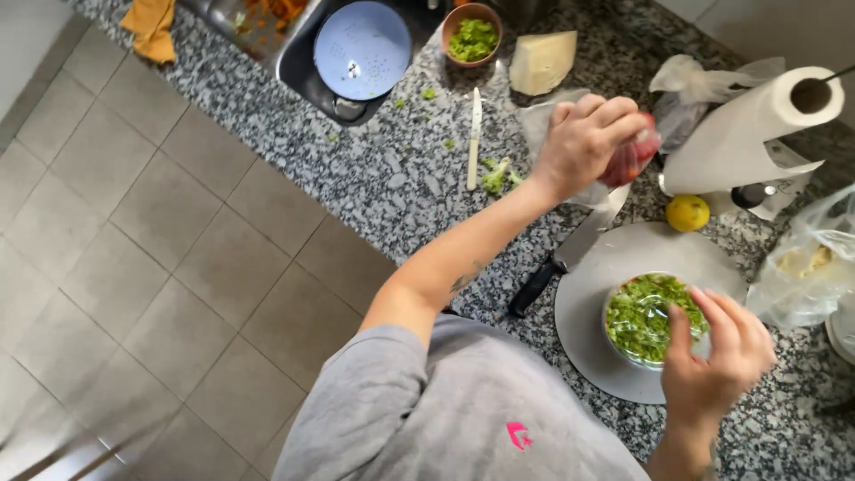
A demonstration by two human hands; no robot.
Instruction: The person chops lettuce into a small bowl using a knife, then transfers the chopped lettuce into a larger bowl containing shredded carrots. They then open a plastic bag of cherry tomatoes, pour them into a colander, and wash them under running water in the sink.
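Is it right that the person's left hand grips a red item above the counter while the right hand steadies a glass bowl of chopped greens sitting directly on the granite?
Not quite. In the head view the left hand does grip the red item and the right hand does steady the glass bowl of chopped greens, but the bowl sits on a round grey board, not directly on the granite counter.

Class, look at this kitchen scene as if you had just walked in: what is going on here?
A person stands at a granite counter. Their left hand grips a red item, partly hidden, above the counter. Their right hand holds the rim of a glass bowl of chopped greens, which sits on a round grey board. A black-handled knife lies beside the board, near a lemon and a paper towel roll.
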